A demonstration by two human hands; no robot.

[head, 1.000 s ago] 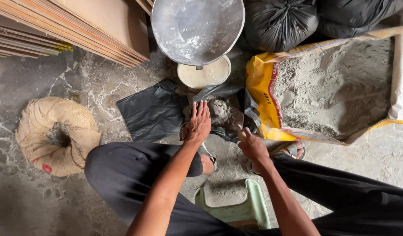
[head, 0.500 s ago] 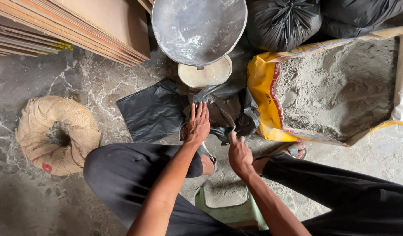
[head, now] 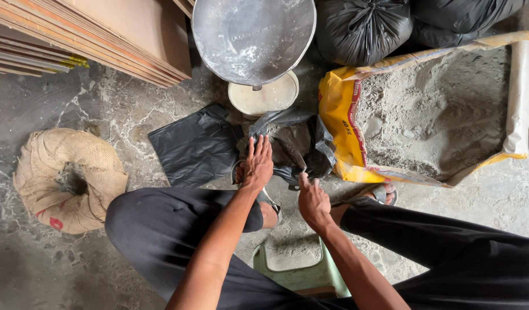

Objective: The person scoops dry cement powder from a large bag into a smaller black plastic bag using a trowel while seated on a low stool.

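Observation:
A black plastic bag (head: 296, 146) sits on the floor between my feet, its top folded over what is inside. My left hand (head: 256, 163) lies flat against the bag's left side, fingers straight and pointing away from me. My right hand (head: 313, 201) is at the bag's near edge, with fingers curled and pinching the plastic. An open yellow sack (head: 339, 115) of grey powder (head: 442, 109) lies just right of the bag.
A metal scale pan (head: 253, 37) on a cream base (head: 264, 97) stands beyond the bag. An empty black bag (head: 190, 146) lies flat to the left. A rolled burlap sack (head: 66, 178), stacked boards (head: 86, 40), tied black bags (head: 362, 26) and a green stool (head: 301, 275) surround me.
My right hand has moved left and nearer to me, along the bag's near edge. The bag's top has closed over the grey powder seen inside earlier. My left hand has barely moved.

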